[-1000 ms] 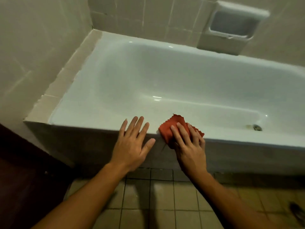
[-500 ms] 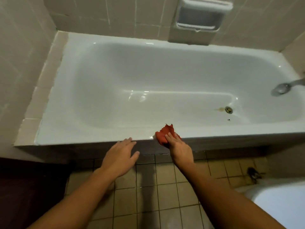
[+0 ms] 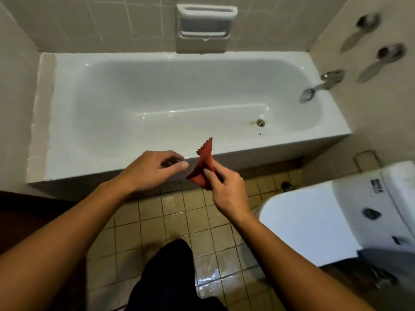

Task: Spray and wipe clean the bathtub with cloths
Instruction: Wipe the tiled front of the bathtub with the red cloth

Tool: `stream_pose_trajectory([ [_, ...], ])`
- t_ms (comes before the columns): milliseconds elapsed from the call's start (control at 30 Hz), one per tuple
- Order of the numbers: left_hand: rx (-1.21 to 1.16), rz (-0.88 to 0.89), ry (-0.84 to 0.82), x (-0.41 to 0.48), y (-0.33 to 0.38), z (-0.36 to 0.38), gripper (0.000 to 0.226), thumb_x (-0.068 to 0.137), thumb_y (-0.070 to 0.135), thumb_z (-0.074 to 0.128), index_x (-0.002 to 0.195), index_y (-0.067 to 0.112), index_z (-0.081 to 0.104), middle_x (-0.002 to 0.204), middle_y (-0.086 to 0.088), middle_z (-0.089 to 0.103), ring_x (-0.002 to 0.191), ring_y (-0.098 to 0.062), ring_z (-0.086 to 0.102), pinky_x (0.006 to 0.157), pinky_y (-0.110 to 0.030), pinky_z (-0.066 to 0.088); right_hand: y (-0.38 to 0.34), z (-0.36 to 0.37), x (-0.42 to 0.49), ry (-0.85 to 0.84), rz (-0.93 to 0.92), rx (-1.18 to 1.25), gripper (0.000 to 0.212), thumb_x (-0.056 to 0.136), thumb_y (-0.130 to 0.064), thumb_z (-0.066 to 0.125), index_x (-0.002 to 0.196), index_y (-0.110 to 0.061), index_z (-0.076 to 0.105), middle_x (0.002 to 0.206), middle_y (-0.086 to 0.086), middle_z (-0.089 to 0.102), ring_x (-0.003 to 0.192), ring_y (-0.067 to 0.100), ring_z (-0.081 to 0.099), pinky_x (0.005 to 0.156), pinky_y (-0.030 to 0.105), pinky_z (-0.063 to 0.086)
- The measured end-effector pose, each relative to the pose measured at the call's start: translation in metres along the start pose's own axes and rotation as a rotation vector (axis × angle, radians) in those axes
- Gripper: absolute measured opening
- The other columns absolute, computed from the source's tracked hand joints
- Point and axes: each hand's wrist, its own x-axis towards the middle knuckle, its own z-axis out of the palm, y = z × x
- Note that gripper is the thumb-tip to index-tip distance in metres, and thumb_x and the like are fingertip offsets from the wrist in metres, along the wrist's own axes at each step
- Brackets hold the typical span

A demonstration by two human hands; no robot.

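The bathtub (image 3: 179, 104), white and glossy, runs from side to side across the upper half of the view, set into an alcove of pale beige wall tiles (image 3: 112, 21). Its basin looks dry, with a round metal drain (image 3: 260, 123) towards the right end and a faint brownish stain beside it. A chrome spout (image 3: 318, 87) juts from the right wall over that end, with two blurred chrome handles (image 3: 379, 59) higher on the same wall. A recessed white soap dish (image 3: 206, 23) sits in the back wall above the tub's far rim.

Held up in front of the near rim, clear of the tub, is a small red cloth (image 3: 203, 167) with a zigzag edge (it hangs crumpled, one corner pointing up). The right hand (image 3: 226, 189) pinches it, thumb and fingers closed on the fabric. The left hand (image 3: 152, 169) is just beside the cloth, its fingers curled loosely and holding nothing; whether a fingertip touches the cloth is unclear.

Below is a floor (image 3: 179, 221) of small yellowish tiles with dark grout, shiny and wet in places. A white toilet (image 3: 325, 221) fills the lower right. A dark-clad leg (image 3: 170, 277) shows at the bottom centre.
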Motion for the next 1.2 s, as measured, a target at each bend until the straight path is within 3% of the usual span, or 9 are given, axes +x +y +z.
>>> stream_pose_trajectory([
  [167,-0.101,0.188,-0.116,0.005,0.1,0.015,0.055,0.08,0.078,0.058,0.114,0.037,0.069,0.109,0.019,0.071,0.097,0.004,0.066,0.087,-0.025,0.057,-0.024,-0.056,-0.06,0.092,-0.034,0.148,0.04,0.105,-0.016,0.055,0.141,-0.032,0.059,0.12,-0.012,0.072,0.105,-0.002,0.069,0.09,0.022,0.058],
  [267,-0.061,0.291,-0.142,0.025,0.157,0.031,0.047,0.08,0.073,0.066,0.1,0.031,0.069,0.094,0.011,0.072,0.085,-0.006,0.068,0.08,-0.034,0.06,-0.022,-0.085,-0.073,0.222,-0.048,0.138,0.04,0.105,-0.025,0.055,0.141,-0.043,0.056,0.123,-0.017,0.071,0.113,0.001,0.067,0.094,0.03,0.059],
  [367,-0.026,0.392,-0.199,0.048,0.21,0.052,0.056,0.075,0.079,0.065,0.093,0.026,0.067,0.082,0.005,0.07,0.074,-0.014,0.067,0.072,-0.045,0.058,-0.019,-0.12,-0.08,0.403,-0.05,0.164,0.043,0.104,-0.023,0.057,0.145,-0.034,0.055,0.137,-0.016,0.064,0.126,0.006,0.061,0.098,0.036,0.057],
  [500,-0.001,0.532,-0.352,0.079,0.271,0.084,0.03,0.09,0.06,0.064,0.092,0.03,0.067,0.08,0.005,0.07,0.072,-0.015,0.067,0.071,-0.049,0.058,-0.009,-0.167,-0.089,0.592,0.019,0.178,0.05,0.101,-0.022,0.064,0.148,-0.033,0.052,0.15,-0.018,0.052,0.136,0.002,0.049,0.106,0.026,0.05],
  [633,0.066,0.649,-0.536,0.106,0.333,0.123,0.024,0.096,0.045,0.06,0.102,0.025,0.072,0.089,0.006,0.073,0.082,-0.012,0.069,0.078,-0.046,0.058,0.012,-0.216,-0.11,0.827,0.139,0.387,0.059,0.095,-0.036,0.069,0.15,-0.04,0.047,0.149,-0.019,0.051,0.13,-0.002,0.052,0.103,0.02,0.049],
  [733,0.066,0.713,-0.755,0.108,0.377,0.158,0.019,0.099,0.031,0.064,0.105,0.015,0.072,0.089,0.003,0.074,0.077,-0.005,0.068,0.073,-0.03,0.057,0.032,-0.245,-0.134,0.937,0.239,0.699,0.08,0.083,-0.044,0.076,0.154,-0.034,0.04,0.152,-0.01,0.05,0.138,0.008,0.048,0.112,0.032,0.042],
  [833,0.05,0.765,-0.972,0.095,0.416,0.201,0.018,0.098,0.029,0.066,0.104,0.012,0.072,0.095,0.0,0.076,0.084,-0.009,0.07,0.078,-0.027,0.056,0.05,-0.264,-0.17,1.003,0.16,1.019,0.065,0.079,-0.037,0.075,0.14,-0.021,0.058,0.133,0.002,0.068,0.128,0.023,0.061,0.097,0.033,0.05],
  [967,0.035,0.845,-1.114,0.056,0.456,0.266,0.015,0.098,0.031,0.066,0.106,0.022,0.073,0.102,0.001,0.076,0.096,-0.018,0.071,0.087,-0.034,0.057,0.069,-0.274,-0.239,1.227,0.109,1.13,0.051,0.08,-0.028,0.077,0.128,-0.015,0.066,0.124,0.01,0.072,0.121,0.03,0.066,0.097,0.046,0.055],
  [1200,0.067,0.93,-1.267,-0.06,0.507,0.391,0.019,0.094,0.034,0.071,0.11,0.025,0.074,0.101,0.008,0.076,0.093,-0.008,0.071,0.082,-0.026,0.057,0.109,-0.274,-0.387,1.712,0.11,0.937,0.042,0.09,-0.026,0.073,0.13,-0.015,0.065,0.121,0.008,0.073,0.114,0.026,0.069,0.097,0.048,0.056],
])
